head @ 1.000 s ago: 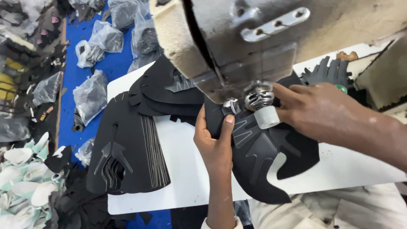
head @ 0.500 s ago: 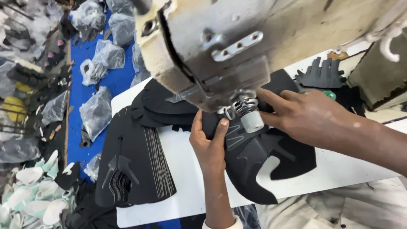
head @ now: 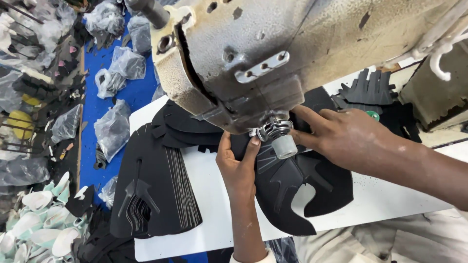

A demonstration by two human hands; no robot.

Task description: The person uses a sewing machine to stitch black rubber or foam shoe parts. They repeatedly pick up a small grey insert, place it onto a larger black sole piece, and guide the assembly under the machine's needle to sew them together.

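In the head view, at the centre of the frame, we see a black cut shoe-upper panel of flat fabric (head: 292, 187) lying on the white counter (head: 390, 195) under the presser foot of a worn cream-grey industrial sewing machine (head: 273, 53). Our left hand (head: 237, 165) lies flat on the panel's left edge, fingers spread and pressing, not gripping. Our right hand (head: 348, 139) reaches in from the right, fingers extended, pinning the panel just beside the needle. To sew well here, we judge both hands should keep the panel flat and taut, fingertips clear of the needle. At lower left a fanned stack of black cut panels (head: 156, 190) rests on the counter; clear plastic bags (head: 114, 129) lie at upper left.
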